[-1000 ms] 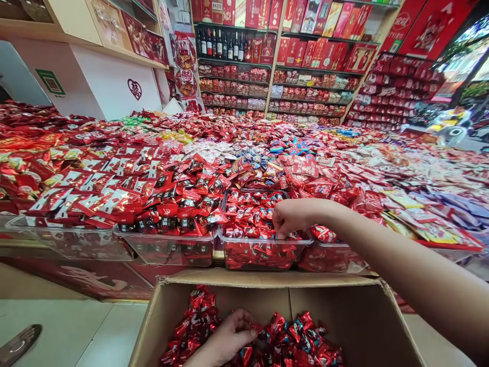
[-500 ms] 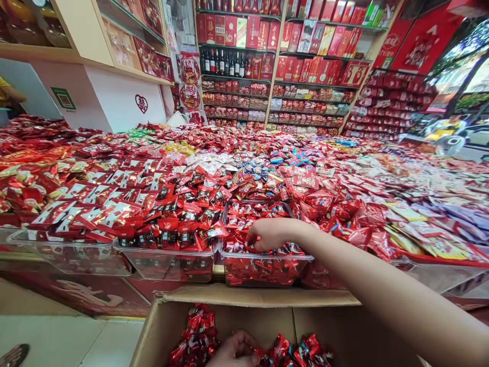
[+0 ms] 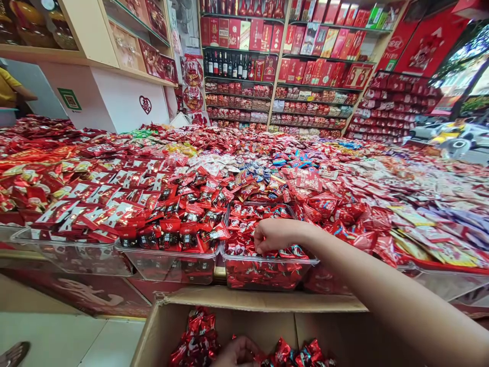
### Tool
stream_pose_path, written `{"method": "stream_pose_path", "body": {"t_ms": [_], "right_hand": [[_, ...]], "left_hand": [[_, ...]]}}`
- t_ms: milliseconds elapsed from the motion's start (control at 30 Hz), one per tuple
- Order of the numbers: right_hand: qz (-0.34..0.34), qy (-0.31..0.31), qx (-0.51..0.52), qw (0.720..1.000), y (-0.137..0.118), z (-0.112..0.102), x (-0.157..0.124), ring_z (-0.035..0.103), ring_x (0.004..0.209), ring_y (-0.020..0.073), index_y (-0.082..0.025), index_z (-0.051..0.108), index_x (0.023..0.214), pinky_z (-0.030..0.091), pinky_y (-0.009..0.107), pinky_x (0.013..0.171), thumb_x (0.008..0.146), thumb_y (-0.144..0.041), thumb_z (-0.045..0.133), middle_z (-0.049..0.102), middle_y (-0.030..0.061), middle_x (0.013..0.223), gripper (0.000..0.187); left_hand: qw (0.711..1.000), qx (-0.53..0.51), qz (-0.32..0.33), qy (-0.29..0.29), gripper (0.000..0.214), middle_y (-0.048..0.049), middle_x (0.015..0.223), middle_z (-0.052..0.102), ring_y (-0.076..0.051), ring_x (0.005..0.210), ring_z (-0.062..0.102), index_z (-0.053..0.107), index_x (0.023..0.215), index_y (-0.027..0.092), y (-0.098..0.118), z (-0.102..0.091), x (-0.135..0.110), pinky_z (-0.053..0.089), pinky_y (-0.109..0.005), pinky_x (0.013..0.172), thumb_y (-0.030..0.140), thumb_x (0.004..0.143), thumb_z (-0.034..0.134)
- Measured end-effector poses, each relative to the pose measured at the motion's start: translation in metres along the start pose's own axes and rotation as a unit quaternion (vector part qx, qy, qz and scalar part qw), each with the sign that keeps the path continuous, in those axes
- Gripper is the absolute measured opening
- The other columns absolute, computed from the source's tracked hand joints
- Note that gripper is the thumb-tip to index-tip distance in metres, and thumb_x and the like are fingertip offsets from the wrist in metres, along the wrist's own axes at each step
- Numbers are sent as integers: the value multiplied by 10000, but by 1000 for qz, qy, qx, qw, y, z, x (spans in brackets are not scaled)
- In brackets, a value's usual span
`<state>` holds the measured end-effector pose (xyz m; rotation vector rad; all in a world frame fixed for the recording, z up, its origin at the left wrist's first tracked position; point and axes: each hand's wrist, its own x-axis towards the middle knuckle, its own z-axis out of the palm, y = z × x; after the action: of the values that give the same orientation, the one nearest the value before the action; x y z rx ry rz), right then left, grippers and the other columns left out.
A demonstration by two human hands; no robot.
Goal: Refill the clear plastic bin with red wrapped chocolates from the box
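My right hand (image 3: 275, 235) reaches over a clear plastic bin (image 3: 270, 261) full of small red-wrapped candies (image 3: 244, 214). Its fingers curl down into the top layer, and whatever sits between them is hidden. Below, my left hand (image 3: 236, 352) is inside an open cardboard box (image 3: 263, 299), its fingers bent among more shiny red-wrapped candies (image 3: 196, 334). The bottom picture edge cuts this hand off, so I cannot make out what it grips. Other candies (image 3: 301, 354) lie just right of it in the box.
A bin of dark-and-red candies (image 3: 171, 239) adjoins on the left, and red packets (image 3: 362, 216) are heaped on the right. Sweets cover the long counter behind. Shelves of boxes and bottles (image 3: 229, 65) line the back wall. A foot (image 3: 15, 352) shows at lower left.
My right hand has shifted slightly right over the bin, fingers still curled down. My left hand sits a little lower in the box. The whole view has moved slightly.
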<state>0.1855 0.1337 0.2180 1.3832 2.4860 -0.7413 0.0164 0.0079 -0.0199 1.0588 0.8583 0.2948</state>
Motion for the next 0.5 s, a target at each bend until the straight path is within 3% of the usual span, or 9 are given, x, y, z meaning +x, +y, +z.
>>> {"method": "stream_pose_path", "body": {"t_ms": [300, 500], "right_hand": [[-5, 76, -8, 997, 0, 4, -3, 529, 595, 110, -176, 610, 767, 352, 175, 471, 594, -225, 531, 617, 8, 681, 197], [47, 74, -21, 996, -8, 6, -3, 516, 549, 113, -186, 601, 717, 321, 175, 415, 548, -149, 506, 609, 9, 647, 198]], "left_hand": [[998, -43, 37, 10, 200, -10, 678, 637, -137, 642, 560, 486, 772, 153, -14, 5, 4, 335, -233, 581, 187, 584, 543], [1000, -2, 24, 6, 232, 38, 575, 557, -86, 514, 460, 488, 758, 160, -15, 2, 6, 242, -203, 492, 261, 569, 576]]}}
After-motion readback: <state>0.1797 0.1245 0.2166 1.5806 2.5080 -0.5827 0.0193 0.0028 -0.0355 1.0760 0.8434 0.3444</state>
